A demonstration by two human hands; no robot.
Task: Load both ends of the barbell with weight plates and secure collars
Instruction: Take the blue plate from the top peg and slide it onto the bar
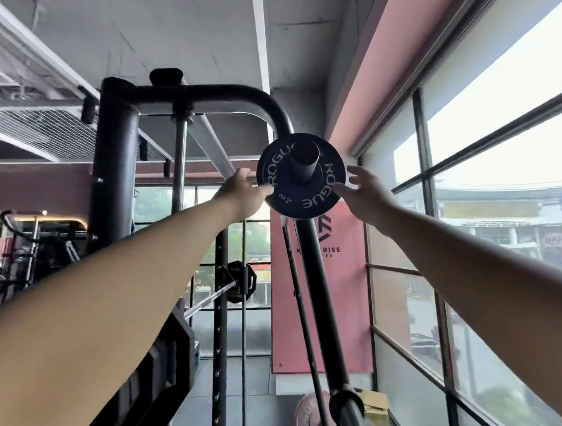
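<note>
While both arms are raised well overhead, a small black weight plate (301, 194) marked ROGUE hangs on a short black peg (304, 162) fixed to the slanted rack upright (321, 295). The peg's long axis points toward the camera and slightly up, and the plate's lettered face is turned squarely to the viewer. The left hand (243, 192) is extended to the plate's lower left rim, thumb on the front edge and fingers behind, apparently pinching it, though blur limits certainty. The right hand (362, 192) is open with fingers spread, one fingertip touching the right rim. Lower in the rack, a barbell (210, 300) lies horizontal, well apart from the hands. A pink plate (306, 413) and a cardboard box (375, 410) sit on the grey floor (258, 414) beside tall windows (501, 158), beneath a concrete ceiling (184, 31).
</note>
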